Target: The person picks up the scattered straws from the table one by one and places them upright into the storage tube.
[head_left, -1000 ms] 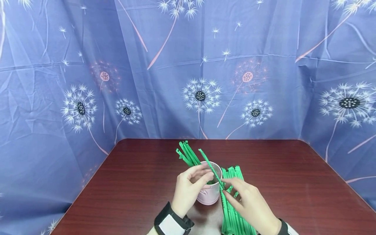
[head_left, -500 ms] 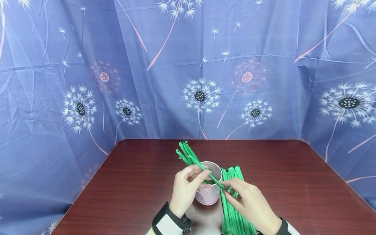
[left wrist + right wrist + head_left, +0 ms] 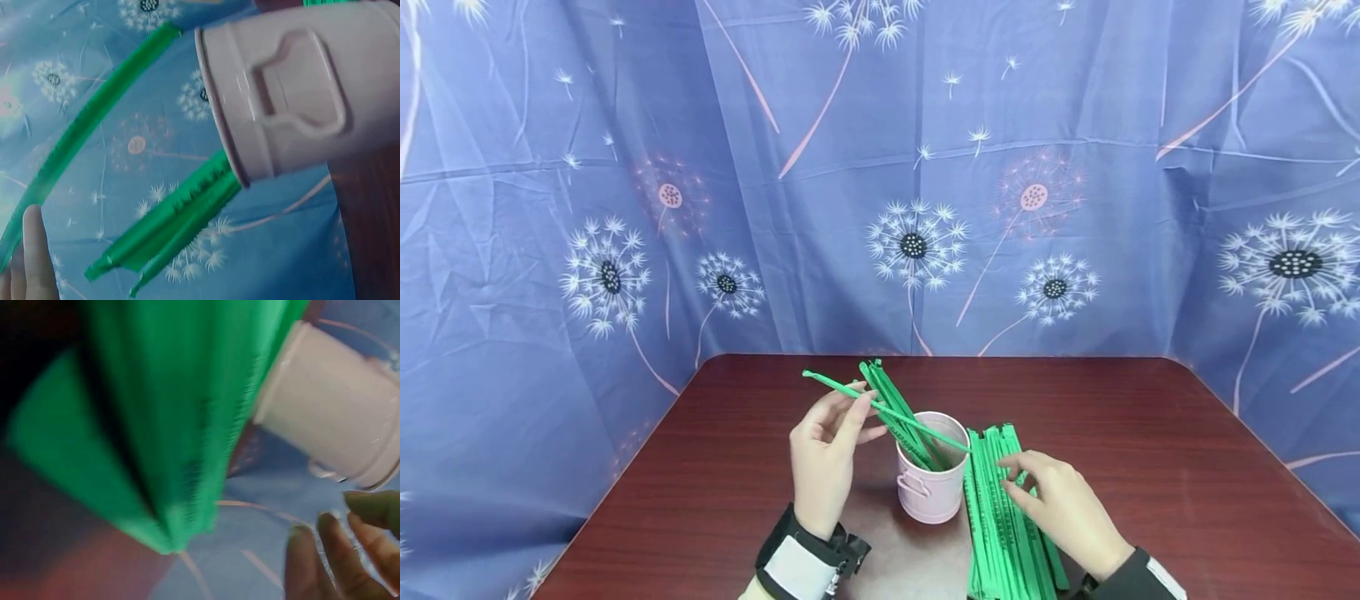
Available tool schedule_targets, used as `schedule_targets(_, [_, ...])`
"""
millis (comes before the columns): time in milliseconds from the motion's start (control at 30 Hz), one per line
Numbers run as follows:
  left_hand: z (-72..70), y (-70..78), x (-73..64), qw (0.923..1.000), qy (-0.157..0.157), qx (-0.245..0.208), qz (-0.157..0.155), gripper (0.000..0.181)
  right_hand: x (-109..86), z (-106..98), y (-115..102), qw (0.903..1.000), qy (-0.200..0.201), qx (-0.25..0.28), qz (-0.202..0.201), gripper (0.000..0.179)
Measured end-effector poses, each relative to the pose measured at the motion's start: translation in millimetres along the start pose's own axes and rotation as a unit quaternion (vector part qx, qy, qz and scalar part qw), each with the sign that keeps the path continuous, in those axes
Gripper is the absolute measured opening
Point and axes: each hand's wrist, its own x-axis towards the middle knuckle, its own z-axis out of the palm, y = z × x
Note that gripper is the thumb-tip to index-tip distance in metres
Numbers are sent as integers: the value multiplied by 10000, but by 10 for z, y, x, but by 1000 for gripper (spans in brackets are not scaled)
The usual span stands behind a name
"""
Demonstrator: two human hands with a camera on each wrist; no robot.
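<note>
Left hand pinching green stick, bundle in pink bucket

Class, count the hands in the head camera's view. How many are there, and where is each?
2: the left hand, left of the pink bucket, pinching a green strip; the right hand, near the green pile. Neither is fully hidden.

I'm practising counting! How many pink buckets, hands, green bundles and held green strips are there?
Pink bucket: 1
Hands: 2 (left hand, right hand)
Green bundles: 2 (bundle in the bucket, bundle beside it)
Held green strip: 1
Total: 6
</note>
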Motion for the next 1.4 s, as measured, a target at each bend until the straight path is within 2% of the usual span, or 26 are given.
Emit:
schedule_targets(100, [-25,-15,14,9997,128,105,175,34,3,1,153,9966,-525,100,624,28])
schedule_targets(200, [-36,-67,5,9994,113,277,167,34,-4,10,291,9891,-987,163,1081,35])
schedule_targets(400, [-37,-215,-40,9974,-119,687,-168,40,-6,26,442,9805,-1382,147,1390,45])
schedule_targets(533, [-30,-307,-68,9943,-282,948,-408,40,-23,36,454,9705,-1606,469,1736,50])
schedule_targets(667, [-23,-396,-94,9868,-541,1358,-693,40,-25,41,437,9597,-1822,712,2019,52])
schedule_targets(767, [-21,-445,-125,9763,-853,1780,-891,40,-19,37,428,9553,-1950,765,2087,50])
schedule_targets(900, [-14,-479,-150,9653,-1117,2168,-933,40,-18,34,427,9514,-2022,795,2183,49])
schedule_targets(1033, [-6,-480,-146,9645,-1027,2278,-853,37,-19,36,426,9515,-2061,704,2174,49])
schedule_targets(1133, [-6,-479,-147,9666,-837,2250,-901,32,-16,35,434,9470,-2186,713,2244,50])
schedule_targets(1267, [-16,-484,-155,9680,-596,2160,-1127,32,-10,25,454,9396,-2334,787,2378,49])
schedule_targets(1400, [-29,-470,-159,9633,-632,2165,-1458,39,-10,-3,466,9396,-2278,829,2416,48])
